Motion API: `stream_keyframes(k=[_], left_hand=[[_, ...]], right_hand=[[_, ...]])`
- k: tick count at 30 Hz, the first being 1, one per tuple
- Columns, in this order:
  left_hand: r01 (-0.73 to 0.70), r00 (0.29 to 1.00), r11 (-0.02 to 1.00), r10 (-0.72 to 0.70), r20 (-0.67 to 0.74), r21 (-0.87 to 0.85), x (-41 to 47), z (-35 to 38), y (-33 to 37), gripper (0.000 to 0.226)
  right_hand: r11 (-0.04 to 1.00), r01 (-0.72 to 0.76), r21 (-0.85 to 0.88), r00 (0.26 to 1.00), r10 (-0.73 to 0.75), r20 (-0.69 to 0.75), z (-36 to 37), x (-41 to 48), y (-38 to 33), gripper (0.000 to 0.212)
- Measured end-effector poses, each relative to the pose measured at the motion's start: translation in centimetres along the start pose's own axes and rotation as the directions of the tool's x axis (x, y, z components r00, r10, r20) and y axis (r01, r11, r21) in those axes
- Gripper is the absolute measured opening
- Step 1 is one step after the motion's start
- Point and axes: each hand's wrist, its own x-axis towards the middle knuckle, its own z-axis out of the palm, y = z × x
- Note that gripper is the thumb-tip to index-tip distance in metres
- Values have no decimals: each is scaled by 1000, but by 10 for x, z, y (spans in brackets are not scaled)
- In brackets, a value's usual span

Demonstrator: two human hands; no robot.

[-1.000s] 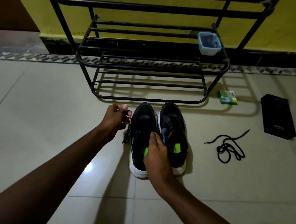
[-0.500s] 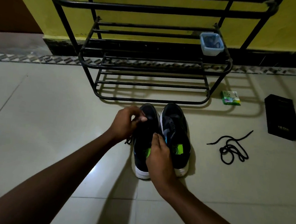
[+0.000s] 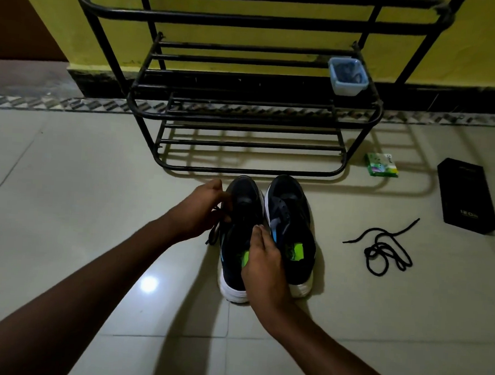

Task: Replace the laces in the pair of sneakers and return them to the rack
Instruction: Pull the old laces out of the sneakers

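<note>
Head view: unlacing step on left sneaker, standing before rack. Left hand pinching its lace; right hand pressing the collar. Next: drawing lace free of remaining eyelets, probably.

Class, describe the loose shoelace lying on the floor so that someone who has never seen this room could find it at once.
Start at the black metal shoe rack against the yellow wall; a pair of dark sneakers stands on the tiled floor just in front of it. To the right of the sneakers lies the loose black lace. Unlike the green packet and flat black box nearby, it is a thin, tangled cord.
</note>
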Motion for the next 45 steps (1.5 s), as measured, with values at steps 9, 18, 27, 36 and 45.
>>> stream_keyframes(k=[9,18,27,36,45], left_hand=[[101,927,448,-366,-80,-888,-4,-10,21,27],[-123,992,982,126,-10,141,0,3,15,16],[139,939,770,-302,-164,-623,-5,-4,19,18],[293,749,387,-662,-42,-874,-18,-3,4,15],[263,959,960,-250,134,-96,-37,16,5,88]], right_hand=[[998,-1,-56,999,3,33,-7,-2,-3,84],[999,-23,-35,999,24,21,-10,-2,-6,78],[998,-40,51,997,36,66,-15,-4,-7,76],[994,-54,98,988,39,150,-11,-2,0,62],[993,66,100,990,-77,117,-31,29,-6,55]])
